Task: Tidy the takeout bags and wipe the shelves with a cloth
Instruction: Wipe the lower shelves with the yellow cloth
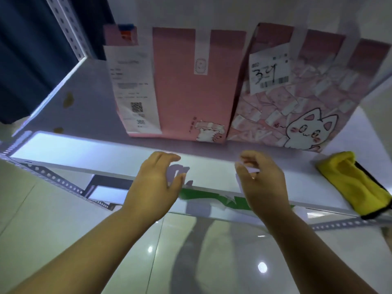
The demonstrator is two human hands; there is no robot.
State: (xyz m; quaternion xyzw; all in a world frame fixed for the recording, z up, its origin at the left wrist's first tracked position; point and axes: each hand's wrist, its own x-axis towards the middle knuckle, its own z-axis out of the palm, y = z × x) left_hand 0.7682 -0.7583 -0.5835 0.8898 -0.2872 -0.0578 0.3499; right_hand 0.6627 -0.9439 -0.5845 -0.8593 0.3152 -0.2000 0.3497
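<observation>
A white metal shelf board [84,149] on perforated grey angle posts [67,28] carries everything. Two upright pink paper takeout bags stand side by side, touching, toward its back right. The wider patterned bag with a white cartoon cat [297,115] is nearer the right edge and bears a white barcode label with handwriting [269,71]. The plain pink bag [191,92] has a long white printed receipt [133,92] hanging down its left side. What the bags contain is hidden.

A crumpled yellow cloth with black trim [352,183] lies at the front right corner.

Both hands hover over the front edge. The left hand [154,187] is loosely curled, holding nothing. The right hand [263,183] has narrowly curled fingers; I cannot tell if they pinch anything.

Brownish stains [67,99] mark the shelf's left side. Glossy pale floor tiles [53,219] lie below.
</observation>
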